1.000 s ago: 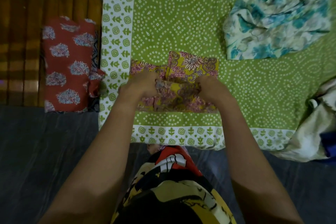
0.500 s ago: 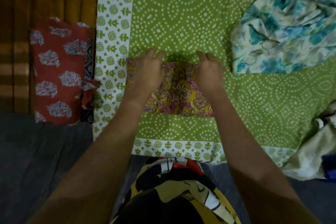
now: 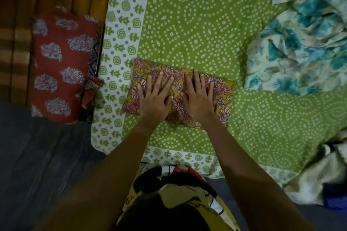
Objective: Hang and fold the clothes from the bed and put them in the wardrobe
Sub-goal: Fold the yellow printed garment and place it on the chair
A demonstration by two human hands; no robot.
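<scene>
Bed w/ green dotted sheet, crumpled white-teal floral garment far right, folded red print garment beside left edge. Folded yellow-pink floral cloth near front edge, left hand & right hand pressing flat on it, fingers straight.

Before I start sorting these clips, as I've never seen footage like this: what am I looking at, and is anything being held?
There is no machine here. A camera worn on a person's head looks down at their two bare hands. The left hand and right hand lie flat, fingers straight, pressing on a folded yellow floral garment that rests on the green bedsheet. Nothing is gripped. To the left, off the sheet, lies a folded red printed garment. At the upper right is a crumpled blue floral cloth, and at the lower right a cream cloth.
</scene>
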